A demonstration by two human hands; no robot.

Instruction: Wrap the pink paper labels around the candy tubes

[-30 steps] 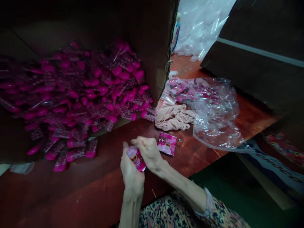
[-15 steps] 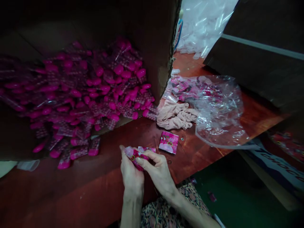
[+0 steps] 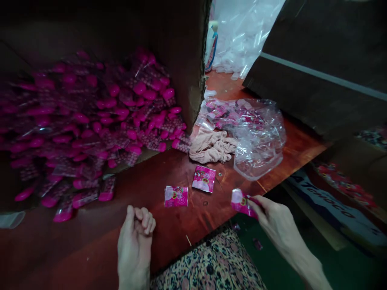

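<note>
My left hand hangs near the table's front edge with its fingers curled closed on nothing. My right hand is out to the right, pinching a pink foil sachet at its corner between finger and thumb. Two more pink sachets lie flat on the reddish wooden table, one nearest my left hand and another just beyond it. Neither hand touches these. Further left, a large heap of pink-capped clear blister packs spills from a cardboard box.
The box's cardboard wall rises behind the heap. A beige cloth and a clear plastic bag with pink sachets lie on the table. White plastic pieces are piled behind. A patterned garment covers my lap.
My hands have come apart. The right moved rightward with a sachet, and the left dropped lower and closed. A second sachet now lies on the table, left of the earlier one.
</note>
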